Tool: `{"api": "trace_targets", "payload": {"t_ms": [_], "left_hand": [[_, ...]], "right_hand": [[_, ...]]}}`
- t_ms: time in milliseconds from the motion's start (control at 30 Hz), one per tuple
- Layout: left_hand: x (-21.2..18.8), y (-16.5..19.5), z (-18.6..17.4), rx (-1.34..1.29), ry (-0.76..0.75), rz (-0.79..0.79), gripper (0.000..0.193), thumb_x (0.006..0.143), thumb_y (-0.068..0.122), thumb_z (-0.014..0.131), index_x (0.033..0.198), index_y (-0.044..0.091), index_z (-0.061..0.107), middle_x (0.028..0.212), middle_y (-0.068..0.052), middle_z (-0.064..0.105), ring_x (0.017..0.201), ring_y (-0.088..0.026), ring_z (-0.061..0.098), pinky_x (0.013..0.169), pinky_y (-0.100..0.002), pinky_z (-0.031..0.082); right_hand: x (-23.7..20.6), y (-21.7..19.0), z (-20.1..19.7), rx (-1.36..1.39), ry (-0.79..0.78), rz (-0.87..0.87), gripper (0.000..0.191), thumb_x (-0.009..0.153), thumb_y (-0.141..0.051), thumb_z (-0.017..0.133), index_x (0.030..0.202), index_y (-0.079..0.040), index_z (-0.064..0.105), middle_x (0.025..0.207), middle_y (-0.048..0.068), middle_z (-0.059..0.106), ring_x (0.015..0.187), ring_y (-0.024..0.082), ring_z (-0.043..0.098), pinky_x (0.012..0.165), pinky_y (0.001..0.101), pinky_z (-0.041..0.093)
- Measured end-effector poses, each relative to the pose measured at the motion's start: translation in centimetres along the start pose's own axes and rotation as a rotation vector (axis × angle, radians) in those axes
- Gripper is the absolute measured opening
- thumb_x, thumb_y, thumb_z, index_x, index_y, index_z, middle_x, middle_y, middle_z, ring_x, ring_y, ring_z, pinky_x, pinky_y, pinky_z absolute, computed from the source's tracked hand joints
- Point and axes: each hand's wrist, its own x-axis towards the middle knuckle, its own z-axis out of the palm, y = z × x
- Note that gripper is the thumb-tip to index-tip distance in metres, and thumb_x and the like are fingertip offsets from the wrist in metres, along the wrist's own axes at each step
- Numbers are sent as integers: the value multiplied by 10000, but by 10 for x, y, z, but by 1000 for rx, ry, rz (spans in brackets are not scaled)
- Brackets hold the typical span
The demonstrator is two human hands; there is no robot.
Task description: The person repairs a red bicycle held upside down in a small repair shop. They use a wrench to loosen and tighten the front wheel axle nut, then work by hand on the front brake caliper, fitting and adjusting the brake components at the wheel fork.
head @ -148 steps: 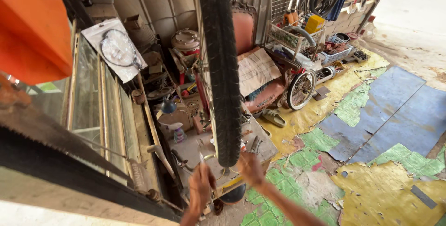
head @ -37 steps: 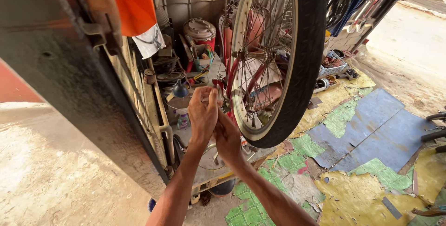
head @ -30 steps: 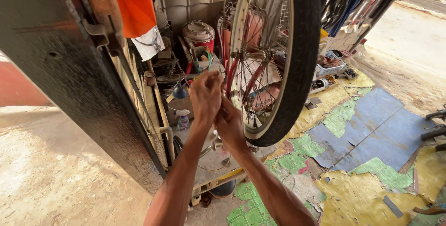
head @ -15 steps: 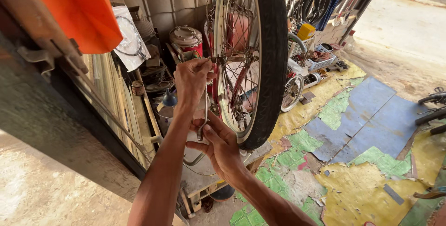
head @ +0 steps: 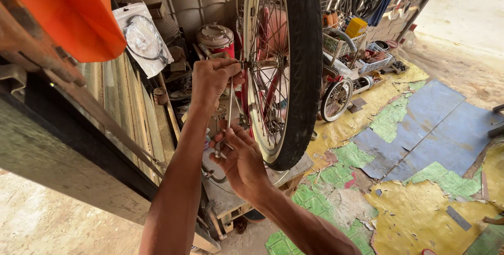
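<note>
A bicycle wheel [head: 302, 66] with a black tyre and thin spokes stands upright in front of me. My left hand [head: 212, 79] is closed at the wheel's axle [head: 261, 63], gripping the top of a slim metal wrench [head: 229, 109] that hangs down from the hub. My right hand [head: 239, 155] sits lower, its fingers wrapped around the wrench's bottom end. Both hands are on the left side of the wheel, close to the spokes.
An orange cloth [head: 68, 8] hangs at upper left above a metal-framed glass cabinet [head: 121, 108]. A packaged cable [head: 142, 40], a red lidded pot [head: 216, 40], a wire basket [head: 341, 48] and a small wheel [head: 336, 99] crowd the back. Torn blue, green and yellow mats [head: 430, 129] cover the floor.
The view has swung so the wheel shows more edge-on. My left hand rose to the axle and my right hand dropped lower along the wrench.
</note>
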Motion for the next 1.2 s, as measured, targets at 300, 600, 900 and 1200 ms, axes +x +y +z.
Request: {"api": "trace_targets", "payload": {"t_ms": [300, 600, 900, 1200], "left_hand": [[6, -3, -2, -10, -28, -61, 216, 887, 100, 753, 1069, -15, 772, 865, -132, 790, 625, -144, 741, 555, -282, 602], [-2, -1, 7, 146, 53, -41, 292, 914, 126, 736, 1187, 21, 746, 838, -78, 784, 553, -104, 674, 479, -266, 546], [-1, -22, 8, 46, 56, 57, 312, 920, 81, 693, 1229, 45, 708, 880, -49, 763, 608, -77, 640, 533, -260, 576], [-11, -36, 11, 161, 253, 209, 307, 970, 62, 613, 1261, 40, 707, 888, -21, 696, 645, -79, 567, 521, -238, 460]], "right_hand": [[22, 12, -6, -27, -142, -81, 259, 1100, -217, 481, 1254, -24, 557, 809, 11, 496, 703, 132, 515, 665, 318, 467], [43, 40, -36, -98, -136, -266, 343, 1112, -198, 514, 1343, 45, 587, 760, 2, 475, 657, 92, 455, 584, 284, 413], [79, 49, -81, -266, -335, -303, 257, 1119, -241, 533, 1208, -10, 599, 782, 19, 557, 678, 143, 587, 589, 290, 481], [61, 57, -79, -372, -300, -252, 227, 1136, -195, 512, 1197, -5, 621, 850, 49, 629, 690, 101, 568, 603, 276, 477]]}}
